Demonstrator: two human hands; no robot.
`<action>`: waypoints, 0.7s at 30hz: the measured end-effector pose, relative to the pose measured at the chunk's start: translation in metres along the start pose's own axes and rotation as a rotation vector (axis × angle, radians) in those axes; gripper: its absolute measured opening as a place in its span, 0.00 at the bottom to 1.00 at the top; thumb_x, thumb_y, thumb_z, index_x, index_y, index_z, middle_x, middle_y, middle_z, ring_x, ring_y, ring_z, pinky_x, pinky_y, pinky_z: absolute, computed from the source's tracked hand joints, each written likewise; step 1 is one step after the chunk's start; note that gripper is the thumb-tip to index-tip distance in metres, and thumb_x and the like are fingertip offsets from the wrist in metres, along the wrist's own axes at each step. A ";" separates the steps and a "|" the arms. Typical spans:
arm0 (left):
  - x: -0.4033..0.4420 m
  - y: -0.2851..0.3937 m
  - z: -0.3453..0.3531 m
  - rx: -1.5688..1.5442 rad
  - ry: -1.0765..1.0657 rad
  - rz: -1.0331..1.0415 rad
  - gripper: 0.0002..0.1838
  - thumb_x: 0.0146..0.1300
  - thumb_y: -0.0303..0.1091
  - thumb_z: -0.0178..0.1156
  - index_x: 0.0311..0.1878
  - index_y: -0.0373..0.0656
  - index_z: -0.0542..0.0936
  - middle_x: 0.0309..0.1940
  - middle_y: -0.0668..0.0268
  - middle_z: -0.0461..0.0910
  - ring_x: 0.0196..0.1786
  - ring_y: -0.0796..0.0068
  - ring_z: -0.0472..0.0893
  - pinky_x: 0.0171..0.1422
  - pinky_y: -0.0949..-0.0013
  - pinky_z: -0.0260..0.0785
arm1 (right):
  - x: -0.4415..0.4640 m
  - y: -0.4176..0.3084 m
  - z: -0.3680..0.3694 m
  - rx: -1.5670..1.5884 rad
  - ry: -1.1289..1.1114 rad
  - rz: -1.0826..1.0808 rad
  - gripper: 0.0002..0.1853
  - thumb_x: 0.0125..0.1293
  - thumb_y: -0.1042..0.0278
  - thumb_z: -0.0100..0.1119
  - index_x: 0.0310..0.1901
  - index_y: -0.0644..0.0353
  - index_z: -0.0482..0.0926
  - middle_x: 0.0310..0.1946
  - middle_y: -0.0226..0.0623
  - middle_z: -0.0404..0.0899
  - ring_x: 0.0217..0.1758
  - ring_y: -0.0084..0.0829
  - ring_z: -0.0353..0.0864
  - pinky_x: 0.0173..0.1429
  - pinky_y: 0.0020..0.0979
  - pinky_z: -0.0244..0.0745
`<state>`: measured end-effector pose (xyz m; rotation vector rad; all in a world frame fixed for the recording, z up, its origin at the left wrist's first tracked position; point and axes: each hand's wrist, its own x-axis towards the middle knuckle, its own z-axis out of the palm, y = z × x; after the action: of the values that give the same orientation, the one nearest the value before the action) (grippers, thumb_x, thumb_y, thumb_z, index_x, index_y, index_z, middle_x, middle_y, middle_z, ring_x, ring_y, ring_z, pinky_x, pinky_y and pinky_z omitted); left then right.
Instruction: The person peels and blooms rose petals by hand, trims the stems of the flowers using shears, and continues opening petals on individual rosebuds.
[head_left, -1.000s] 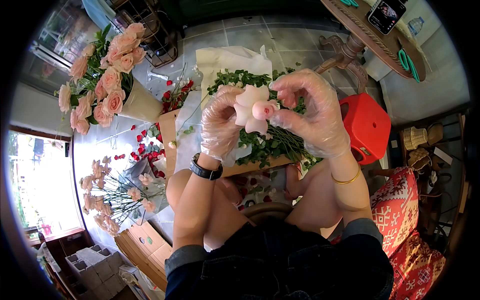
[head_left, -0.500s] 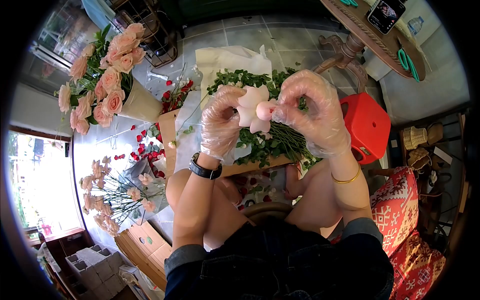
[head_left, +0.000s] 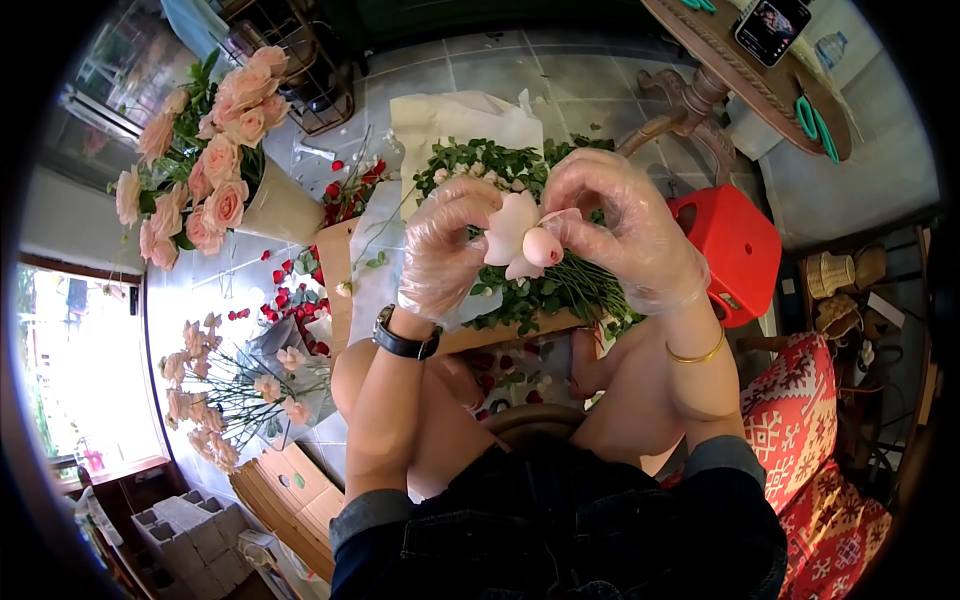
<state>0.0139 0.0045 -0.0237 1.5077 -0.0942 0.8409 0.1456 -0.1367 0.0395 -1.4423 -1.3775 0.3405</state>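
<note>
A pale pink rose [head_left: 512, 228] with its outer petals folded back and a closed, rounded pink centre is between my two hands, over a pile of green stems. My left hand [head_left: 447, 245], in a clear plastic glove, pinches the flower from its left side. My right hand [head_left: 625, 230], gloved the same way, has thumb and fingertips pinched together at a petal on the right side of the rose, just above the centre. The stem of this rose is hidden. Beneath the hands, leafy rose stems [head_left: 550, 300] with small pale blooms rest on paper and cardboard.
A bucket [head_left: 285, 205] of pink roses stands at upper left, with more pale roses [head_left: 205, 395] below it. Red petals [head_left: 285, 300] litter the tiled floor. To the right are a red stool [head_left: 735, 260] and a wooden table holding green-handled scissors [head_left: 815, 125] and a phone [head_left: 772, 30].
The right fingers have left the rose's centre and moved up to a petal at its right side. The flower has turned, so its pink centre now faces more towards me.
</note>
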 end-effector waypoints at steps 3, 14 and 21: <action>0.001 0.002 -0.001 -0.003 -0.042 -0.008 0.15 0.37 0.09 0.52 0.30 0.36 0.73 0.37 0.60 0.74 0.44 0.67 0.72 0.51 0.67 0.63 | -0.001 0.006 -0.001 0.131 -0.121 0.035 0.08 0.53 0.69 0.60 0.33 0.62 0.75 0.26 0.35 0.71 0.29 0.31 0.70 0.36 0.29 0.66; 0.001 0.006 -0.001 -0.056 -0.025 -0.050 0.13 0.42 0.18 0.66 0.33 0.38 0.77 0.37 0.61 0.75 0.42 0.70 0.73 0.48 0.69 0.65 | -0.001 0.004 0.002 0.392 -0.197 0.183 0.07 0.57 0.70 0.60 0.29 0.64 0.73 0.34 0.31 0.69 0.38 0.21 0.68 0.43 0.23 0.65; 0.000 0.006 0.000 -0.214 0.042 -0.090 0.12 0.43 0.22 0.68 0.33 0.39 0.77 0.37 0.62 0.76 0.40 0.70 0.74 0.47 0.70 0.67 | -0.004 0.006 0.012 0.820 -0.135 0.336 0.11 0.63 0.64 0.54 0.32 0.65 0.76 0.30 0.27 0.72 0.33 0.18 0.69 0.37 0.21 0.65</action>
<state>0.0110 0.0034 -0.0189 1.2832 -0.0817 0.7646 0.1380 -0.1332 0.0283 -0.9486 -0.9063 1.0943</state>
